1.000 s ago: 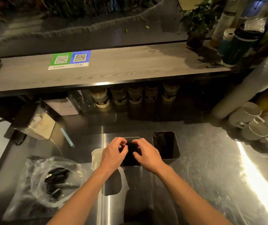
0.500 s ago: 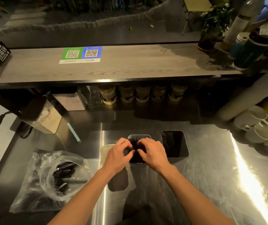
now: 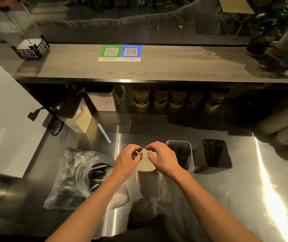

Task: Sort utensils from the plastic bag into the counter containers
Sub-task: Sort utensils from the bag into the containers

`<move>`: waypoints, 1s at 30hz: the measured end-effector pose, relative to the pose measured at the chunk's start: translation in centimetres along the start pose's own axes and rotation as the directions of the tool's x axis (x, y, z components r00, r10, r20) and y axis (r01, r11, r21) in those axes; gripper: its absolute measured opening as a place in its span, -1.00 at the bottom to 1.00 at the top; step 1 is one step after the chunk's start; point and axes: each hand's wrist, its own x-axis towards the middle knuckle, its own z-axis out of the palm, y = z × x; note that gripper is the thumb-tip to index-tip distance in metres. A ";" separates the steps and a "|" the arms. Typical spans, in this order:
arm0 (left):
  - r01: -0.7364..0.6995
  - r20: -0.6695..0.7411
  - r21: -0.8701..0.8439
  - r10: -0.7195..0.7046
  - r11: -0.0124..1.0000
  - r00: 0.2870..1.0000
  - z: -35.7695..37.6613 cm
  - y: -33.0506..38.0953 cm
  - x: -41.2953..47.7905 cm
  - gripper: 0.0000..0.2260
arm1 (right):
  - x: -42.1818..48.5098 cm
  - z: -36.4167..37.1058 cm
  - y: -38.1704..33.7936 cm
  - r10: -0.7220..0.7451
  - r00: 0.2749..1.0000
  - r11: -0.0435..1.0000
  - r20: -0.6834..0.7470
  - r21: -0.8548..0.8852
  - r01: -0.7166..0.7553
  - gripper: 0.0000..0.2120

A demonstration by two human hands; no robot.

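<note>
A clear plastic bag [image 3: 73, 175] lies on the steel counter at the left, with several black utensils [image 3: 97, 173] showing at its mouth. A white container [image 3: 145, 165] stands at the centre. To its right stand a grey-rimmed container [image 3: 189, 159] and a dark container [image 3: 227, 161], each holding dark utensils. My left hand [image 3: 128, 158] and my right hand [image 3: 163, 158] hover over the white container, fingers curled, with thumbs and forefingers pinching at its far rim. No utensil shows in either hand.
The steel counter [image 3: 244, 198] runs under a wooden shelf [image 3: 174, 67] with a QR sticker [image 3: 119, 53]. Jars [image 3: 159, 98] and boxes [image 3: 77, 117] line the back. A pale straw [image 3: 104, 133] lies behind the bag. A white appliance [image 3: 3, 123] stands left, cups far right.
Both hands have shifted left from the grey-rimmed container to the white one beside it. The view has also swung left.
</note>
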 end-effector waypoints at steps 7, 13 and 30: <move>0.070 -0.026 -0.034 -0.071 0.997 0.997 -5.7 -4.9 -1.4 -0.92 | 2.5 5.5 -5.5 -0.010 0.996 0.990 0.092 0.142 -0.003 -0.83; 0.087 -0.232 0.112 -0.059 0.990 0.971 -10.2 -11.4 -3.9 -0.91 | 3.5 11.4 -9.8 -0.041 0.957 0.994 0.288 0.111 0.009 -0.79; 0.451 -0.158 0.057 -0.438 0.891 0.885 -12.0 -22.3 -4.3 -0.54 | 7.2 21.2 -15.2 -0.025 0.947 0.983 0.321 -0.166 0.082 -0.51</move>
